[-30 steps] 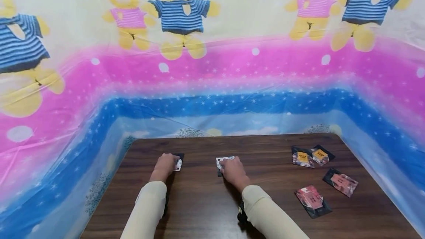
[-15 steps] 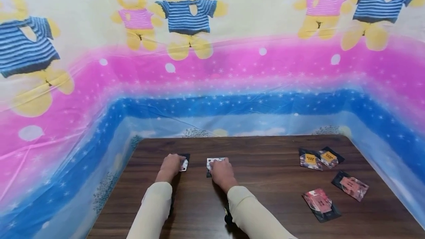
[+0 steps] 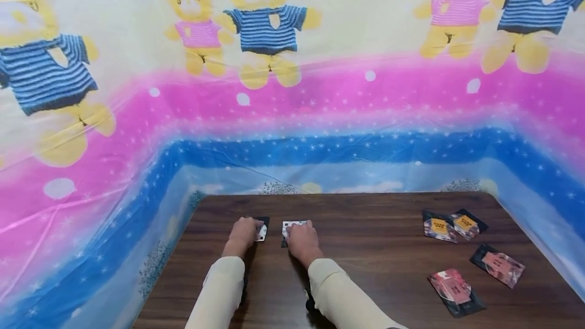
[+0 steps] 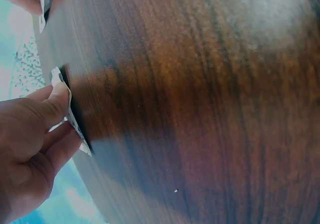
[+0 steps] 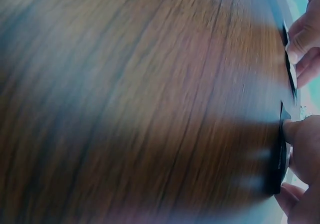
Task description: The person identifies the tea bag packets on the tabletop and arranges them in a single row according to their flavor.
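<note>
Near the table's far edge, my left hand (image 3: 244, 232) holds a small flat black-and-white packet (image 3: 262, 230) by thumb and fingers. In the left wrist view the thumb lies on this packet (image 4: 75, 121) and the fingers reach its lower end. A short gap to the right, my right hand (image 3: 302, 240) grips a similar packet (image 3: 287, 226), its white printed side up. The right wrist view shows the thumb and a finger at that packet's dark edge (image 5: 281, 159). Both packets lie low at the tabletop; the hands cover much of them.
On the right of the brown wooden table (image 3: 365, 258) lie two overlapping packets with yellow labels (image 3: 439, 226). Nearer are a packet with a pink label (image 3: 498, 264) and a red-and-black one (image 3: 456, 291). A bear-printed curtain (image 3: 320, 151) encloses the table's far side and both flanks.
My right hand has slid its packet leftward, narrowing the gap to the left one. The left hand has stayed nearly in place. The head view has turned slightly left.
</note>
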### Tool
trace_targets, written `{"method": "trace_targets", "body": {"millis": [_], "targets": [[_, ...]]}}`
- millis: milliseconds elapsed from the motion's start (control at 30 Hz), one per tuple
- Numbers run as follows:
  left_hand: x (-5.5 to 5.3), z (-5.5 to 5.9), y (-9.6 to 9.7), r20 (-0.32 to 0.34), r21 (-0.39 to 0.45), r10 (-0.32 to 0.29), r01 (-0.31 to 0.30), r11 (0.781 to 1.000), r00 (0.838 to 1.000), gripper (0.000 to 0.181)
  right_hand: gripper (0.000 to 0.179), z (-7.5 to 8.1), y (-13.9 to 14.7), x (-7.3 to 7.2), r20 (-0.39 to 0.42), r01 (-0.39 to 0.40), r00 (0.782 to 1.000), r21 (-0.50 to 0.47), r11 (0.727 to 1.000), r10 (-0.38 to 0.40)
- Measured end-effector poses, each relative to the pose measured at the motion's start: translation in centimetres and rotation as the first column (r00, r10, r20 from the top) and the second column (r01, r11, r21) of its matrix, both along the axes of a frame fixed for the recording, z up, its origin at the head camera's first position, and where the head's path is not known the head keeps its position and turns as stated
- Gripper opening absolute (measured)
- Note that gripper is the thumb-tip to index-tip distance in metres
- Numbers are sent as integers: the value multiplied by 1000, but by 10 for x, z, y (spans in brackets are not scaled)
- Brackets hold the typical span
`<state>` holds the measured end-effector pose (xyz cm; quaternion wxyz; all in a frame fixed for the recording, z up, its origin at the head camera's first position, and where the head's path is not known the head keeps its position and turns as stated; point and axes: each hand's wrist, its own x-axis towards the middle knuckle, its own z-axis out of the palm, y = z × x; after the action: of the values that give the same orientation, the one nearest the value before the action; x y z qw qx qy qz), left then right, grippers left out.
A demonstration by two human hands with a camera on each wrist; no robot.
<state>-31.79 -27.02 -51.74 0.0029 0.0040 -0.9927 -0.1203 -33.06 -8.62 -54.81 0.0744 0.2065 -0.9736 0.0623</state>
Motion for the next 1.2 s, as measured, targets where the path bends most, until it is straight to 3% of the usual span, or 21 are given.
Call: {"method": "trace_targets", "body": {"millis": [500,700,967,1200], "targets": [[1,-4,5,3,-15,19,-19,1000,1000,41,27,2,-20,-1,-19,49,999,14,999,-48],[1,-1,3,12,-65,16,-16,998,1000,39,30,2,-20,-4,-46,-1,999,-36,999,0],[4,5,6,16,-36,37,-36,999,999,41,35,14,8,-13,-43,-37,999,-220,975,28],[4,0,8,13,-44,45,-44,998,999,41,36,26,33,-13,-1,-90,996,-190,978,91]]}}
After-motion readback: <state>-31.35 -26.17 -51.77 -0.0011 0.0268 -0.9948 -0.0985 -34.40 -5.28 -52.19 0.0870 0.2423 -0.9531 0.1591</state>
